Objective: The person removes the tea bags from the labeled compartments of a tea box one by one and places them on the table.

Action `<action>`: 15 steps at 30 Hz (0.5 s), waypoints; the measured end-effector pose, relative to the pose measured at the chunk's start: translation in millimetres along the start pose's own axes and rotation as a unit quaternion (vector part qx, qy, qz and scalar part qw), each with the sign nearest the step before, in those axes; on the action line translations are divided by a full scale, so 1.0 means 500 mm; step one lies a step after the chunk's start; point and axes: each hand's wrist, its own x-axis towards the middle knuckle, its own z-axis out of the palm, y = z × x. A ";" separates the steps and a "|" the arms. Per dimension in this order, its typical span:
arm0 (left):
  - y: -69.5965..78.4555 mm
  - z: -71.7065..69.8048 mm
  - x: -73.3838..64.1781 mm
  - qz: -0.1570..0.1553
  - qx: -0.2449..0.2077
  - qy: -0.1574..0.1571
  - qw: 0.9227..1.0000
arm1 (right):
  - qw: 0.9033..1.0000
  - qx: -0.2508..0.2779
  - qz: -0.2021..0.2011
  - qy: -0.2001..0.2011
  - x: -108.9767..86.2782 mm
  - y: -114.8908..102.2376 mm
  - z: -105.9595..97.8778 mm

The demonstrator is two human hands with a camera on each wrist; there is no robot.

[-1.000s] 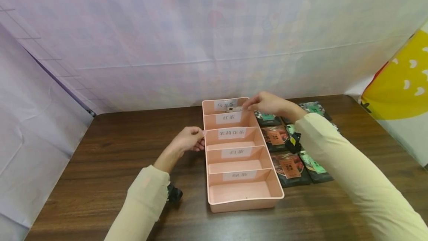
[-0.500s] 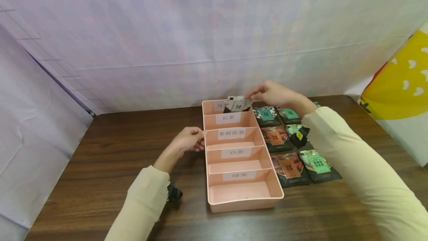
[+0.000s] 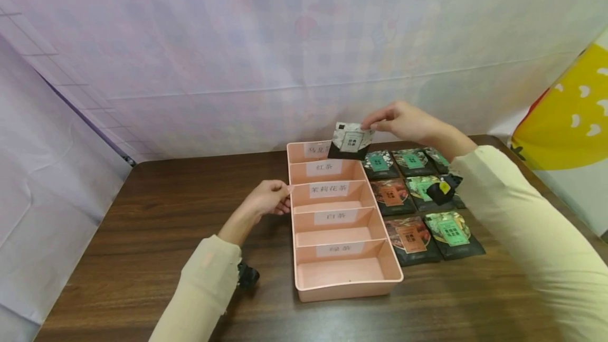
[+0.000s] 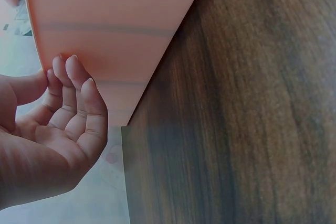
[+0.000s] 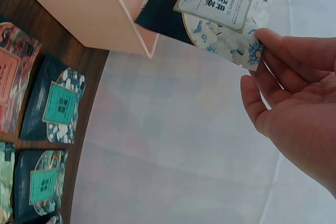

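A white-and-black tea sachet (image 3: 351, 140) with a pale label hangs upright over the back compartment of a pink divided box (image 3: 349, 292). My right hand (image 3: 406, 121) pinches the sachet by its upper corner; in the right wrist view, thumb and fingertips meet on the blue-flowered end of the sachet (image 5: 226, 22). On the box's left side, my left hand (image 3: 269, 198) pinches the rim. The left wrist view shows the thumb and index finger of that hand (image 4: 63, 114) at the edge, the other fingers curled against the outer wall.
Paper labels with Chinese writing mark the box's compartments. Right of it, flat on the brown wooden table (image 3: 199, 226), lie several dark sachets with green labels (image 3: 453, 234) or orange labels (image 3: 410, 239). A pale curtain (image 3: 237, 57) hangs just behind the table.
My right hand has lifted the white-and-black sachet up out of the back compartment and a little to the right, turning its printed front into view. The left hand stays on the rim.
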 end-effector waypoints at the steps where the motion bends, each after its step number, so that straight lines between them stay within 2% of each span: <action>1: 0.000 0.000 0.000 0.000 -0.001 0.000 1.000 | 1.000 -0.002 0.000 0.002 -0.003 0.002 -0.003; 15: 0.001 -0.002 0.003 -0.001 0.006 0.000 1.000 | 0.999 -0.009 0.020 0.025 -0.040 0.044 -0.041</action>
